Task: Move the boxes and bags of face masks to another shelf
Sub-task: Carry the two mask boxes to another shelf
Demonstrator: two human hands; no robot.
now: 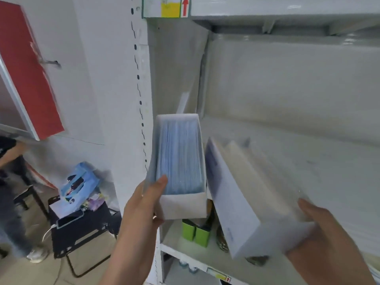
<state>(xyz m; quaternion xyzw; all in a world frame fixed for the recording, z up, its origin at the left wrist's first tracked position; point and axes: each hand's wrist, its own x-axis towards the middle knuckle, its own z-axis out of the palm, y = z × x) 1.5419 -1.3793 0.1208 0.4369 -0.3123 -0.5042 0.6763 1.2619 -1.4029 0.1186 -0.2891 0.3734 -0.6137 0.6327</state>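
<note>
My left hand [144,204] grips an open white box of blue face masks [181,159] by its near left corner, thumb inside over the masks, and holds it at the left end of the white shelf [308,161]. My right hand [322,231] holds a second white box [242,202] at its near end. This box is tilted, with pale cream contents showing along its top side. Both boxes hang side by side in front of the shelf bay, a narrow gap between them.
A white slotted upright [139,99] borders the shelf on the left. Below, a lower shelf [185,247] carries green boxes [197,231] and round tins. At the left stands a black stool [82,223] with blue packets, and a person beside it.
</note>
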